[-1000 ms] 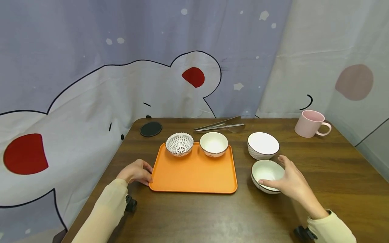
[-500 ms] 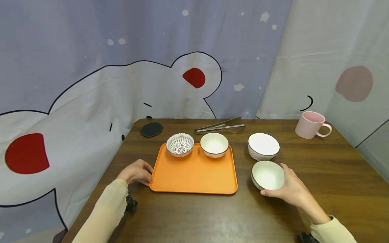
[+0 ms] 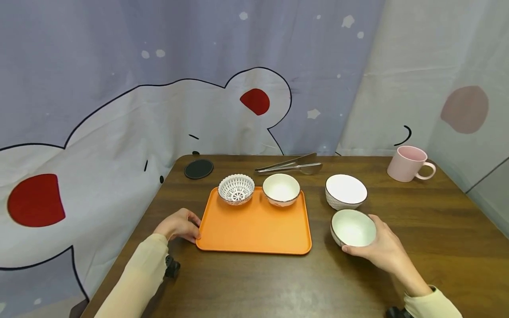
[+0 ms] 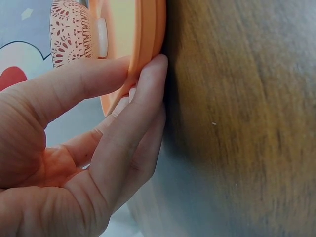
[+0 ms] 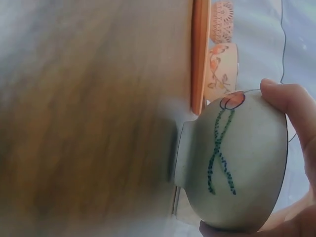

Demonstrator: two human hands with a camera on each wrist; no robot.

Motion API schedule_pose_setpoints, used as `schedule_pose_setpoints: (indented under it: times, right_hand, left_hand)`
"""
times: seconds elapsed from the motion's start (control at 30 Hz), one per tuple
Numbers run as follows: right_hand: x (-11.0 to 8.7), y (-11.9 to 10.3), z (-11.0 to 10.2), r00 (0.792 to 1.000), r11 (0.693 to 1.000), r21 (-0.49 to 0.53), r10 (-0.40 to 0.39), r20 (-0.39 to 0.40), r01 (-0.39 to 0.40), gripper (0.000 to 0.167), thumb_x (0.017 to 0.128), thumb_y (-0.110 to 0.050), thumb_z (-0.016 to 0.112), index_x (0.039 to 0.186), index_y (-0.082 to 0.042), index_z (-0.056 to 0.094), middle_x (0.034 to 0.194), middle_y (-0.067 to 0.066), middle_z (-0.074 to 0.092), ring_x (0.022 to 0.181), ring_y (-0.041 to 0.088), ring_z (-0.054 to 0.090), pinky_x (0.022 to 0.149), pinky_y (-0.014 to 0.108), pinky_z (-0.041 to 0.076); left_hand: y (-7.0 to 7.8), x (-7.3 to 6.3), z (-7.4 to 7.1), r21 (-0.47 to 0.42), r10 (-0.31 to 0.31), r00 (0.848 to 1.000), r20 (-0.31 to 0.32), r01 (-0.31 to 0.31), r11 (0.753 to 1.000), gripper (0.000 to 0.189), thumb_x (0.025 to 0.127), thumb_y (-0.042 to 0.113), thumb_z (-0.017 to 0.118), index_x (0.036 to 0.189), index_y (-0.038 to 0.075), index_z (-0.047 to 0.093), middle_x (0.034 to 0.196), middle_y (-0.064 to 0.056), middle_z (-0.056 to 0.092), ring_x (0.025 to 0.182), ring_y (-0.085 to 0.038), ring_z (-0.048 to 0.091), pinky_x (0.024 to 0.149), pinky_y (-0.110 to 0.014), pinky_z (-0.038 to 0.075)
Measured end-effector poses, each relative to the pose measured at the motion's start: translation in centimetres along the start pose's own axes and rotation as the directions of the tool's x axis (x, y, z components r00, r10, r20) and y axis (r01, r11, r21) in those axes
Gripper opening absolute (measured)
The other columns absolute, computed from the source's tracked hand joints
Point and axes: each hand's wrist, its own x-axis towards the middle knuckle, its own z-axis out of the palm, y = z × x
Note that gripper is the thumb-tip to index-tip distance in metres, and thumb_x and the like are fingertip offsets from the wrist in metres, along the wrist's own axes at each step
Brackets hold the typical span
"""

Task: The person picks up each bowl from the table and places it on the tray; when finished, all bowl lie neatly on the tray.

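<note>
My left hand (image 3: 180,226) pinches the left edge of an orange tray (image 3: 254,229); in the left wrist view the thumb lies on the rim and a finger is beneath it. On the tray's far side sit a patterned bowl (image 3: 236,189) and a cream bowl (image 3: 281,190). Right of the tray, my right hand (image 3: 383,247) grips a white bowl (image 3: 353,228) by its rim, thumb on the near side and fingers on the far side. A painted green crossed-line motif shows on this bowl in the right wrist view, its foot close over the table.
Just beyond the held bowl stands another white bowl (image 3: 345,192) with a textured outside. Metal tongs (image 3: 290,165) lie behind the tray, a dark round coaster (image 3: 199,169) is at the back left, and a pink mug (image 3: 406,164) stands at the back right.
My right hand has closed from a spread pose around the bowl to a grip on its rim, and the bowl has tipped and shifted slightly. The left hand stays at the tray edge.
</note>
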Motion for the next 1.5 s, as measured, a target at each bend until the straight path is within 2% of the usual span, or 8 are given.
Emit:
schedule_pose_setpoints:
  times: [0.47,0.83,1.3,1.5]
  right_hand:
    - [0.3,-1.2,-0.3,1.0,1.0,0.003,0.013,0.004,-0.013,0.113,0.063,-0.053,0.086,0.142,0.008,0.032,0.128,0.034,0.047,0.11,0.05,0.053,0.082,0.057,0.051]
    - [0.8,-2.1,-0.1,1.0,1.0,0.024,-0.004,0.004,0.003,0.112,0.064,-0.049,0.087,0.142,0.008,0.031,0.128,0.034,0.047,0.109,0.048,0.053,0.082,0.056,0.05]
    - [1.7,-3.5,0.9,0.999,0.996,0.082,-0.037,-0.023,0.038,0.103,0.062,-0.046,0.089,0.139,0.001,0.04,0.123,0.028,0.052,0.109,0.043,0.054,0.084,0.051,0.049]
    - [2.1,-4.2,1.3,0.999,0.995,0.09,-0.045,-0.025,0.047,0.102,0.062,-0.045,0.089,0.138,0.002,0.041,0.121,0.028,0.052,0.107,0.043,0.055,0.084,0.051,0.05]
  left_hand:
    - [0.1,0.1,0.0,0.008,-0.001,1.0,-0.002,0.001,1.0,0.035,0.073,-0.015,0.071,0.105,-0.014,0.055,0.089,-0.02,0.064,0.071,-0.023,0.07,0.07,-0.037,0.063]
    - [0.0,0.1,0.0,0.017,-0.001,1.0,-0.006,0.001,1.0,0.037,0.072,-0.014,0.071,0.106,-0.014,0.056,0.09,-0.02,0.063,0.071,-0.022,0.07,0.07,-0.037,0.063]
    - [0.2,-0.1,0.0,0.018,-0.009,1.0,-0.011,0.01,1.0,0.036,0.073,-0.014,0.072,0.106,-0.014,0.056,0.09,-0.021,0.064,0.072,-0.023,0.07,0.07,-0.037,0.063]
    - [0.1,0.0,0.0,0.014,-0.018,1.0,-0.023,0.019,1.0,0.036,0.073,-0.014,0.072,0.105,-0.013,0.057,0.091,-0.021,0.064,0.072,-0.023,0.07,0.07,-0.036,0.063]
